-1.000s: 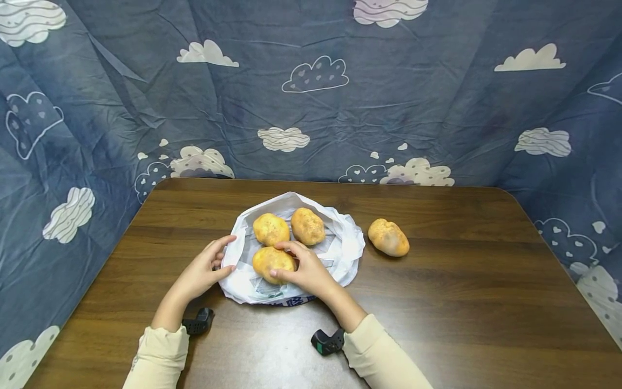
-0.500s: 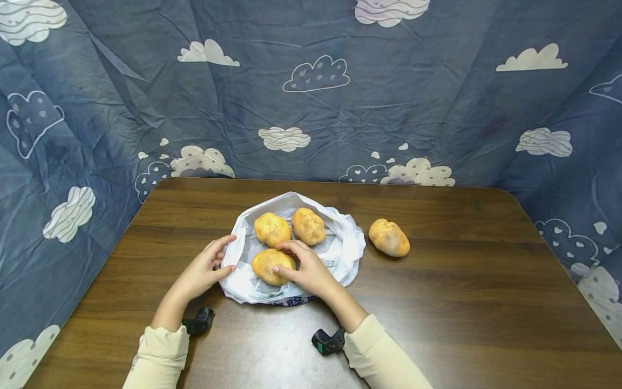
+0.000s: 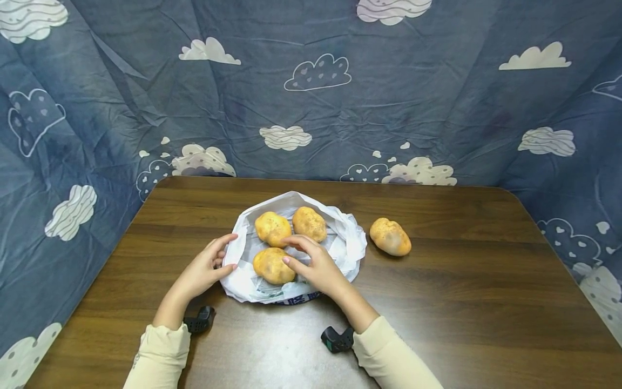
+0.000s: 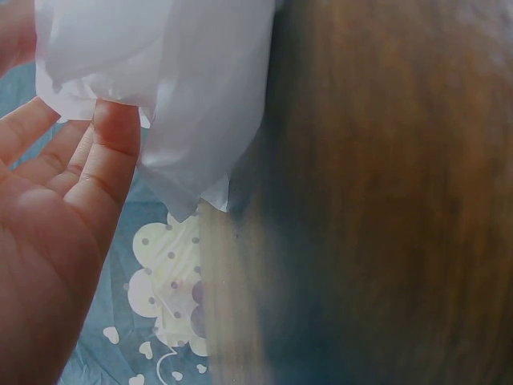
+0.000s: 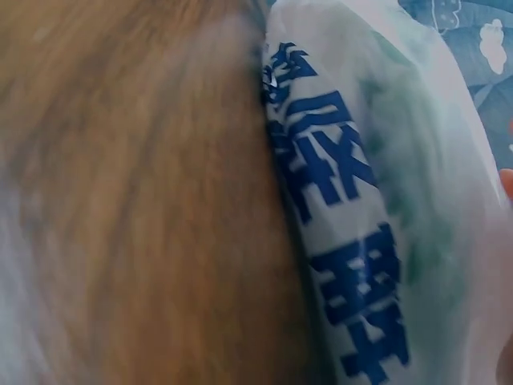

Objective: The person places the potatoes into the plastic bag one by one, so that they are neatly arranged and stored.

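Observation:
A white plastic bag point(image 3: 347, 246) lies on the table with its mouth spread wide. Inside it are three potatoes: one at the back left point(image 3: 272, 228), one at the back right point(image 3: 309, 223) and a front one point(image 3: 273, 266). My left hand point(image 3: 201, 273) holds the bag's left rim, thumb and index fingertip over the edge; in the left wrist view the fingers meet the bag's hanging edge. My right hand point(image 3: 320, 273) hovers over the bag's front right, thumb and fingers spread apart, the thumb tip right at the front potato's right end. Blue lettering point(image 5: 357, 273) shows on the bag's side.
A fourth potato point(image 3: 390, 236) lies on the brown wooden table point(image 3: 476, 281), right of the bag. A blue cloth point(image 3: 389, 102) with cloud prints hangs behind the table and at both sides. Each wrist wears a black camera.
My right hand has let go of the front potato and moved slightly right and up, its fingers opening. The left hand stays at the bag's rim.

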Demonstrator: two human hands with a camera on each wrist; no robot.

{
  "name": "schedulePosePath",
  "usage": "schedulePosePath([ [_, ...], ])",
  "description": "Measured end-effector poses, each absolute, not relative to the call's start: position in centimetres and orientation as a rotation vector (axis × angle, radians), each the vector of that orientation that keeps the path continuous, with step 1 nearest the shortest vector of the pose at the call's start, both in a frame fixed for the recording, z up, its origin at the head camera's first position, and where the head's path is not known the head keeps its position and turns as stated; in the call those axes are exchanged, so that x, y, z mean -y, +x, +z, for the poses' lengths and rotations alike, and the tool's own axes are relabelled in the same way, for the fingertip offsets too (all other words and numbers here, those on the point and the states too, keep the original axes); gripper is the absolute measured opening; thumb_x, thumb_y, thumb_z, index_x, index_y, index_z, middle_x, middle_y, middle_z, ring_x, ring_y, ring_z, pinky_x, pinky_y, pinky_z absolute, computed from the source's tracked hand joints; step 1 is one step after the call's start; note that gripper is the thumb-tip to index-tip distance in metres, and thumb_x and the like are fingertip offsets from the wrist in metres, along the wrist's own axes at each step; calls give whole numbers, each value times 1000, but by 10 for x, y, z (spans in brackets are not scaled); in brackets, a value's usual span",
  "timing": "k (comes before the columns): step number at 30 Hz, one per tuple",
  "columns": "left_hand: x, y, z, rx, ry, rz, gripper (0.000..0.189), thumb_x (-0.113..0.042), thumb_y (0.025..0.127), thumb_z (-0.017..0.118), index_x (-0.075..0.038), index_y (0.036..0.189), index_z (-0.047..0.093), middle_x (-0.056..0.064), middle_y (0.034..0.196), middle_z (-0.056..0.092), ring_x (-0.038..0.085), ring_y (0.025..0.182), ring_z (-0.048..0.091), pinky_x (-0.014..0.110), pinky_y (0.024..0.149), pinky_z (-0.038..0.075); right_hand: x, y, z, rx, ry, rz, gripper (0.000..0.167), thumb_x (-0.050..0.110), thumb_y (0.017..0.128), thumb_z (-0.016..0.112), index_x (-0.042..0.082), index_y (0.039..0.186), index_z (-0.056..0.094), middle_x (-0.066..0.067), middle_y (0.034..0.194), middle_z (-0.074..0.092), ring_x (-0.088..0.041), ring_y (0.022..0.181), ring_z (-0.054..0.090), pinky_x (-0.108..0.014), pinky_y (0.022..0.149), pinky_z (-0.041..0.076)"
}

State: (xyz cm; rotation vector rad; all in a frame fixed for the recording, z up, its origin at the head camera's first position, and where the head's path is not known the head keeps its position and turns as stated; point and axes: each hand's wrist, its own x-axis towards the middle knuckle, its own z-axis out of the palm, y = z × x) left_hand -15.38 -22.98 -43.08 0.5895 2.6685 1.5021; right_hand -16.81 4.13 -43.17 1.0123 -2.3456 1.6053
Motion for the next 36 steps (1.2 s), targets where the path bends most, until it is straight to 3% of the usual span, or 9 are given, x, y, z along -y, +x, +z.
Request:
schedulePosePath([
  [11, 225, -151, -423, -2671, 581, 1492, 60, 9, 77, 64, 7, 130, 36, 26, 122, 40, 29, 91, 52, 31, 74, 46, -59, -148, -382, 2191, 1049, 1501, 31, -9, 77, 62, -11, 108, 55, -23, 106, 57, -31, 100, 52, -31, 91, 39],
  [22, 231, -155, -432, -2655, 593, 1499, 60, 5, 78, 64, 2, 132, 36, 22, 123, 40, 26, 91, 52, 26, 74, 46, -92, -154, -378, 2176, 929, 1423, 34, -10, 76, 64, -11, 109, 55, -21, 108, 57, -30, 101, 52, -32, 90, 40],
  [36, 231, -154, -431, -2653, 562, 1493, 62, 5, 78, 64, 0, 132, 36, 21, 126, 38, 27, 92, 49, 28, 76, 46, -134, -162, -376, 2165, 732, 1323, 34, -13, 74, 63, -14, 107, 55, -26, 106, 56, -37, 100, 52, -27, 91, 38],
])
